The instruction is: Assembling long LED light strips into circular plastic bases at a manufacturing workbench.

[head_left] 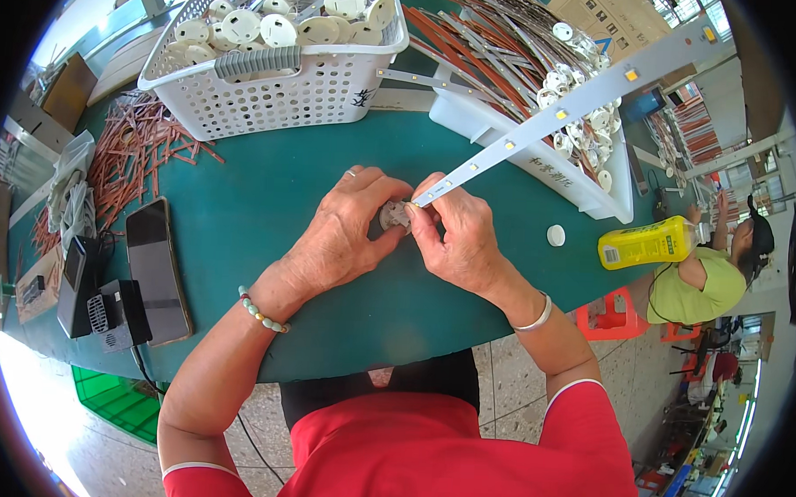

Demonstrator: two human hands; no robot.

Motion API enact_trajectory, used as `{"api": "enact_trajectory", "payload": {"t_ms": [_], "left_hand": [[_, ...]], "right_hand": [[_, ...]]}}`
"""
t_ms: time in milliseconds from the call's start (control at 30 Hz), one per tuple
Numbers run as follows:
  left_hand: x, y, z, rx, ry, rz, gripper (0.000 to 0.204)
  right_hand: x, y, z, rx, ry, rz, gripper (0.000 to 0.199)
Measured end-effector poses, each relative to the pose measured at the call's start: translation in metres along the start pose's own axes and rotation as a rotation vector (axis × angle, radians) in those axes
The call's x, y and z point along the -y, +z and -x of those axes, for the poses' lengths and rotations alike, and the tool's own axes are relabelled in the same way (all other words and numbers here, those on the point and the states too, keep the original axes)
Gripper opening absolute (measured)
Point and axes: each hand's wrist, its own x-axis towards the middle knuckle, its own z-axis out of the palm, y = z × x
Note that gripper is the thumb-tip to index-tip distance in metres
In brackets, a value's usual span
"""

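Note:
Over the middle of the green table, my left hand is closed, thumb and fingers gripping a small round greyish part. Beside it, my right hand pinches the near end of a long white LED strip right at that part. From my fingers the strip rises toward the far right, with yellow LEDs spaced along it. My fingertips hide whether the strip's end touches the part.
A white perforated basket holds several white discs. At far right, a white bin carries strips and discs. Reddish strips, a phone and a black device lie left. Right are a white cap, a yellow bottle and another person.

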Motion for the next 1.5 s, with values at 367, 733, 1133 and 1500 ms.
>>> {"api": "enact_trajectory", "payload": {"t_ms": [367,733,1133,1500], "left_hand": [[-0.002,0.007,0.006,-0.041,-0.026,-0.035,0.033],[-0.001,0.0,0.0,-0.132,-0.022,0.205,0.014],[-0.011,0.002,-0.011,-0.254,0.037,0.276,0.014],[-0.015,0.001,-0.017,-0.213,0.052,0.261,0.009]], "right_hand": [[-0.012,-0.006,-0.003,0.1,0.07,-0.181,0.006],[-0.01,-0.007,-0.003,0.07,0.057,-0.122,0.009],[-0.004,-0.008,-0.003,0.083,0.099,-0.102,0.019],[-0.003,-0.01,-0.004,0.091,0.093,-0.097,0.026]]}}
